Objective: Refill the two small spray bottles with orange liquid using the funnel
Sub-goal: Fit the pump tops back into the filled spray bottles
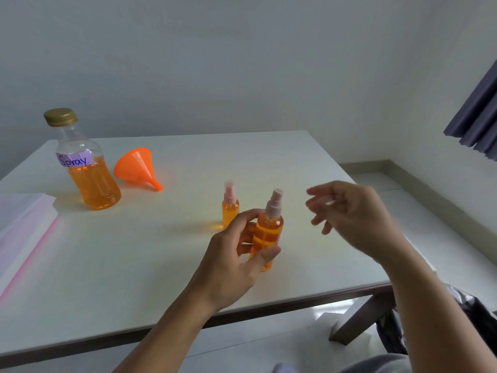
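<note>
Pale walls and a grey curtain (478, 111) frame a white desk (269, 162) that carries everything for the refill. My left hand (234, 254) clamps thumb and fingers round one small spray bottle (269, 230), lifted just above the desk and tilted slightly, its pump head on; I judge this grip steadies the body so the head can be unscrewed. My right hand (349, 211) hovers just beside that pump head, fingers apart and loosely bent, holding nothing and blurred. The second spray bottle (230, 211) stands upright on the desk just behind the left hand, also capped. Both look orange, though I cannot tell tinted plastic from liquid. The funnel (134, 166) lies on its side at far left, beside the supply bottle (91, 179) labelled "Spray", which is about half full of orange liquid and shut by a gold cap (60, 117).
</note>
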